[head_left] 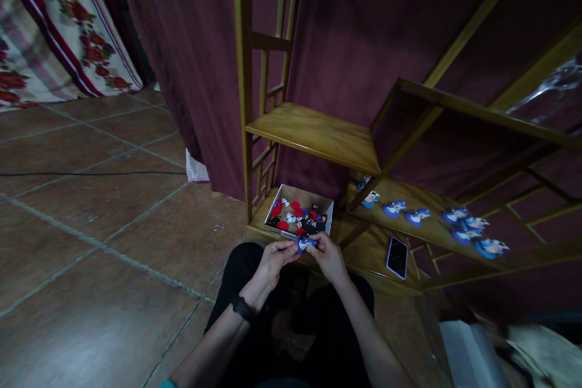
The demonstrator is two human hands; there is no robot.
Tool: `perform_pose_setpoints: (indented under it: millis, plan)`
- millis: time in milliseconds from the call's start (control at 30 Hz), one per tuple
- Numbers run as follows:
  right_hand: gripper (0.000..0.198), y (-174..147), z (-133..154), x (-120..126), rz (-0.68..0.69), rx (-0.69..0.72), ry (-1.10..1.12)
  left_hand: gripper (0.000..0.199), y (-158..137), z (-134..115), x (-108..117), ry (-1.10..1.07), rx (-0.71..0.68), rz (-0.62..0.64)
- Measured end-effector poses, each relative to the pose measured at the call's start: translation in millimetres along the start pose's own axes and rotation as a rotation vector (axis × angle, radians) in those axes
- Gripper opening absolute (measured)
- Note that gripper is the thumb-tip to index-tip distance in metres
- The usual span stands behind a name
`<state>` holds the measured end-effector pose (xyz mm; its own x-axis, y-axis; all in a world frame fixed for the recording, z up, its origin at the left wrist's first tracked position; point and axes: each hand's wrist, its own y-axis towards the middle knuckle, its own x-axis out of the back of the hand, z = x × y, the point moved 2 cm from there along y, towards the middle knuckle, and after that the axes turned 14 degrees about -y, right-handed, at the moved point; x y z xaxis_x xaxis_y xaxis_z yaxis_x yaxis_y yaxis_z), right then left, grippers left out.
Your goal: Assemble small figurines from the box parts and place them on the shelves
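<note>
Between my two hands is a small purple and white figurine (305, 245), held just in front of a shallow box. My left hand (275, 259) grips its left side with thumb and fingers, and a dark band circles that wrist. On the right side, the fingers of my right hand (328, 256) pinch the same figurine. Behind it, the open cardboard box (328, 209) sits on the low shelf and contains several small red, black and white figures (296, 218). Fine details of the figurine are too small to make out.
A wooden shelf unit (313, 133) stands before a maroon curtain (354, 42). Several purple and blue figurines (417, 216) stand on its right shelf. A phone (397, 257) lies on the lower board. A black cable (91, 174) crosses the tiled floor at left.
</note>
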<state>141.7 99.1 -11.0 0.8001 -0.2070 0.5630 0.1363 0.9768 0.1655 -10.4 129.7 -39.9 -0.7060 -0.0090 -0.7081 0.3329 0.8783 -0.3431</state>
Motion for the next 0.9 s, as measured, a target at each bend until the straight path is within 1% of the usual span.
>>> perform_pose_setpoints:
  millis: [200,300,400,500,600,700,800,900]
  plan:
    - [0.013,-1.8,11.8,7.7,0.081,0.064,-0.074,0.024,-1.9,-9.4,2.7,-0.018,0.143,0.061]
    - [0.013,-3.4,12.7,7.9,0.087,0.076,-0.103,0.024,-2.1,-10.4,3.4,-0.031,0.175,0.093]
    - [0.013,-6.4,9.6,3.4,0.050,0.074,-0.132,0.024,-1.5,-6.5,5.4,-0.013,0.128,0.066]
    - [0.016,-10.5,5.8,-5.0,0.006,0.069,-0.081,0.025,-2.6,0.0,7.4,0.015,0.060,0.029]
    - [0.017,-13.4,4.2,-11.6,-0.010,0.070,-0.035,0.027,-6.1,4.1,7.8,0.048,-0.018,0.016]
    - [0.018,-13.8,5.9,-12.6,-0.020,0.071,-0.085,0.031,-10.5,4.8,6.4,0.091,-0.090,0.018]
    - [0.018,-13.9,10.8,-9.8,-0.050,0.091,-0.151,0.034,-14.9,4.8,4.0,0.072,-0.101,0.029]
    - [0.019,-15.5,17.3,-7.7,-0.049,0.150,-0.206,0.034,-19.1,4.0,3.1,0.011,-0.076,0.007]
